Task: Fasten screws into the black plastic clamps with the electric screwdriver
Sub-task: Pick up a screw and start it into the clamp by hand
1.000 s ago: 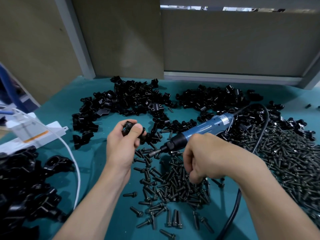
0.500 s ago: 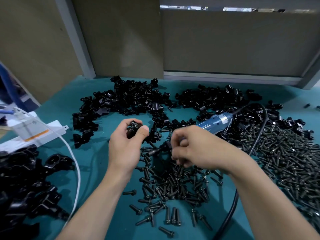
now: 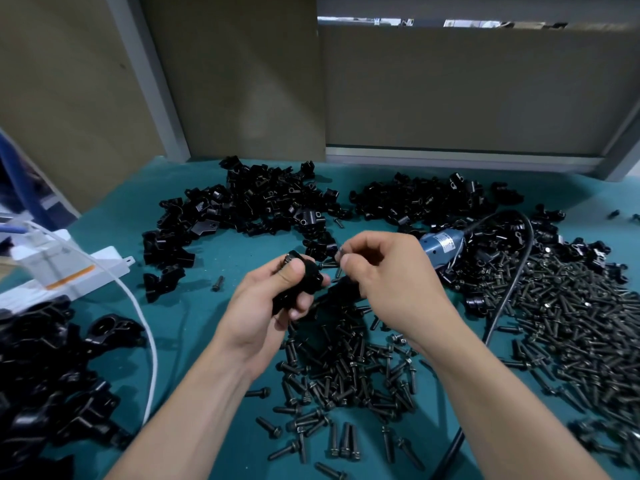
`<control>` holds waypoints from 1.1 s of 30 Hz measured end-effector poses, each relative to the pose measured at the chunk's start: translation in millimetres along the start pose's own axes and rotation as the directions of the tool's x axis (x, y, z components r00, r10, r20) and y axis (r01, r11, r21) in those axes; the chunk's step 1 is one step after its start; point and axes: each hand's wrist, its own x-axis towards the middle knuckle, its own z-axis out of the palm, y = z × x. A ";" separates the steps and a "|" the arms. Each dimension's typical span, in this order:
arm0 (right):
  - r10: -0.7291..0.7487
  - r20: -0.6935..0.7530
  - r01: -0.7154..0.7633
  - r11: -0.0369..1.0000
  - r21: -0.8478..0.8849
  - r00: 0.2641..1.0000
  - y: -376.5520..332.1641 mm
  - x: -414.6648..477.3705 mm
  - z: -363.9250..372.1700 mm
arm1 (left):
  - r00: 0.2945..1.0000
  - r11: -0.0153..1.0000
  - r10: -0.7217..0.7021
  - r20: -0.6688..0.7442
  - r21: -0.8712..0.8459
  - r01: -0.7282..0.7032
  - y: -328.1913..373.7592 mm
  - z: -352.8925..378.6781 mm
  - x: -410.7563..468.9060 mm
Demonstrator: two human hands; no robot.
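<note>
My left hand grips a black plastic clamp above the table's middle. Right beside it, my right hand pinches a small black screw between thumb and forefinger, close to the clamp. The blue electric screwdriver runs under my right hand; its blue rear shows behind the hand and its dark nose points toward the clamp. Whether the hand also holds the tool I cannot tell. Loose black screws lie heaped below my hands.
Piles of black clamps cover the back of the teal table, and a big heap of screws lies right. Larger black parts sit at the left with a white box and white cable. The screwdriver's black cord loops right.
My right hand has risen from the screw pile with a screw and moved left to the clamp. My left hand has shifted right and turned the clamp toward it.
</note>
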 end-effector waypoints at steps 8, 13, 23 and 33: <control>-0.058 0.051 0.053 0.995 0.084 0.997 -2.7 -3.8 -1.2 | 0.999 0.995 -0.051 0.021 -0.080 0.052 1.4 -4.5 2.0; -0.055 0.058 0.041 0.975 0.217 0.997 -0.5 -3.1 -2.6 | 1.000 1.000 -0.017 0.024 0.026 0.017 -0.7 -3.6 3.2; -0.058 0.081 0.048 0.992 0.117 0.995 0.8 -2.7 -3.6 | 0.999 0.999 -0.026 0.038 0.044 0.024 -1.8 -3.6 2.7; -0.092 0.138 0.104 0.991 -0.083 0.986 -3.2 -2.3 -7.7 | 0.997 0.978 0.066 0.050 0.193 -0.075 -7.1 -5.1 4.8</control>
